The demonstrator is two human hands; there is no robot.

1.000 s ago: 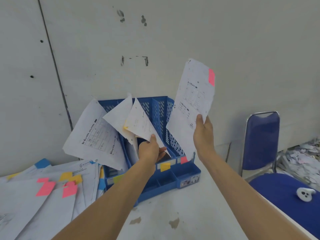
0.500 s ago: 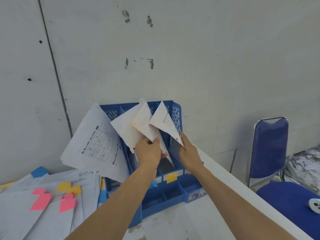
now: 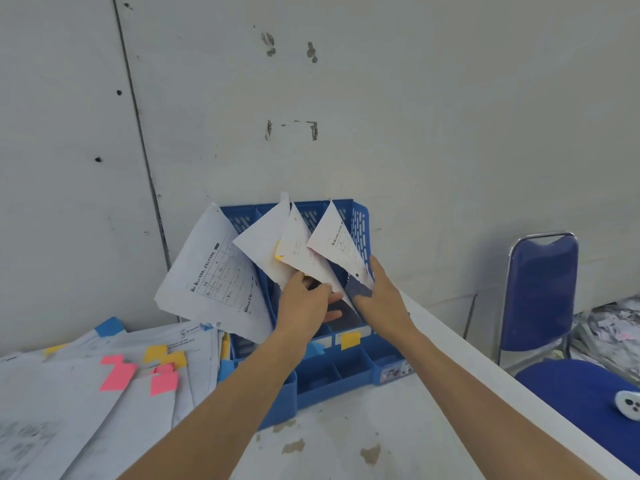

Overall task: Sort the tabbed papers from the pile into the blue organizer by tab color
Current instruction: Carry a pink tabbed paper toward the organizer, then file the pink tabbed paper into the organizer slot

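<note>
Nearest, two bare forearms reach forward over a white, brown-stained tabletop [image 3: 346, 445]. On its left side lies the fanned pile of white printed papers with pink, yellow and blue tabs [image 3: 104, 393], its right edge just beside the blue perforated plastic organizer [image 3: 332, 379], which stands against the wall with a low divided tray at the front and a small yellow label [image 3: 350, 340] on its front bar. Above the tray, the left hand [image 3: 303, 308] has its fingers curled round the lower end of a white sheet with a yellow tab [image 3: 298, 251], which stands tilted in a middle compartment beside another plain sheet. Just to its right, the right hand [image 3: 382, 301] pinches the lower corner of a white printed sheet [image 3: 337, 240] that stands tilted in the rightmost compartment; its tab is hidden. A larger white sheet with a printed table [image 3: 214, 271] leans out of the leftmost compartment, over the pile. Off the table's right edge stands a blue padded chair with a metal frame [image 3: 540, 292], and a small white round device [image 3: 628, 405] rests on its seat. Behind everything rises a grey, scuffed panel wall [image 3: 381, 98].
</note>
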